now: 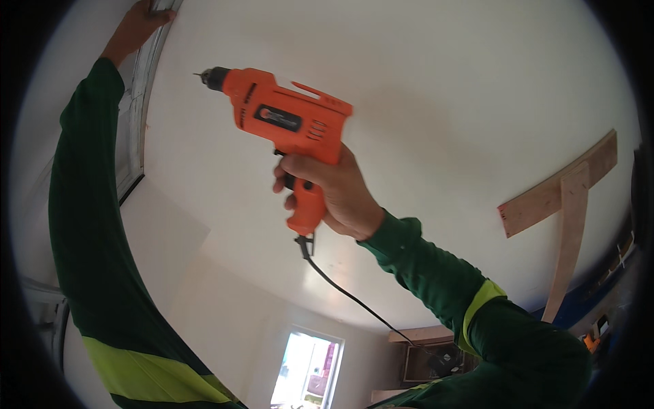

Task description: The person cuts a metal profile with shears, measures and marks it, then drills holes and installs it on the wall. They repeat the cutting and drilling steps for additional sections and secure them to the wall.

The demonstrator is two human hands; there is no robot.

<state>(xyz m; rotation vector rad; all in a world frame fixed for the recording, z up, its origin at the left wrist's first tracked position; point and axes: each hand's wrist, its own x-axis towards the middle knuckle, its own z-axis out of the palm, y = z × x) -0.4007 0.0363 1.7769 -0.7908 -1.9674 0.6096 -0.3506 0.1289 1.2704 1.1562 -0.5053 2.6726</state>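
My right hand (340, 191) is wrapped around the grip of an orange corded power drill (289, 112), with the index finger by the trigger. The drill points up and to the left, and a thin bit (197, 73) sits in its black chuck. A black cord (347, 293) runs down from the grip toward the lower right. At the upper left, my left arm is raised and my left hand (139, 31) grips a pale metal rail (141, 102) along the edge of the white panel. The fingertips are partly cut off by the top of the picture.
A large white panel (422, 88) spreads behind the drill. Two wooden boards (558, 184) joined in a T shape stand against it at right. Below are a bright window (306, 368) and a dark wooden shelf (419, 365). Orange items (593, 337) lie at far right.
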